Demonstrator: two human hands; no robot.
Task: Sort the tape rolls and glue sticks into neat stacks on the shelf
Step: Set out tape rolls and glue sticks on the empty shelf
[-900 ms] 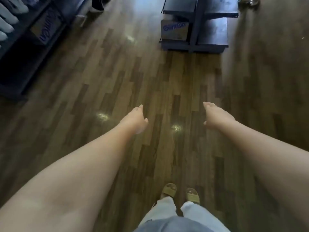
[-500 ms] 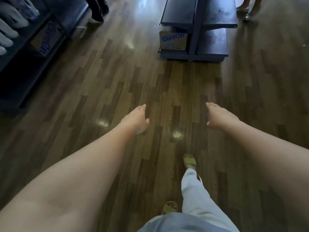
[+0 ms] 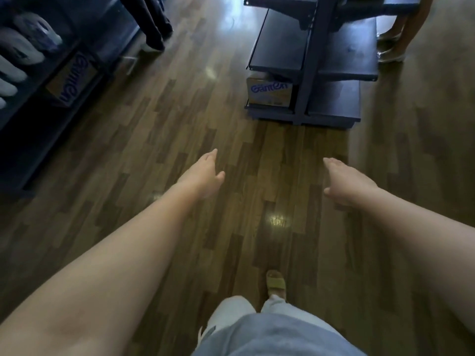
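Note:
No tape rolls or glue sticks show in the head view. My left hand [image 3: 205, 177] and my right hand [image 3: 345, 179] are stretched out in front of me above the wooden floor, fingers straight and relaxed, each holding nothing. A dark metal shelf unit [image 3: 331, 73] stands ahead, its visible boards bare except for a cardboard box [image 3: 270, 92] on the bottom level at the left.
A long dark shelf [image 3: 46, 80] with pale packaged goods and a printed box runs along the left. Someone's dark-trousered legs [image 3: 154, 27] stand at the top left, and another person's feet [image 3: 393, 47] beside the shelf unit at the top right. My sandalled foot [image 3: 276, 281] is below.
I have walked forward: the shelf unit is closer and lower in view, and my feet have changed stride. Both hands stay outstretched and empty.

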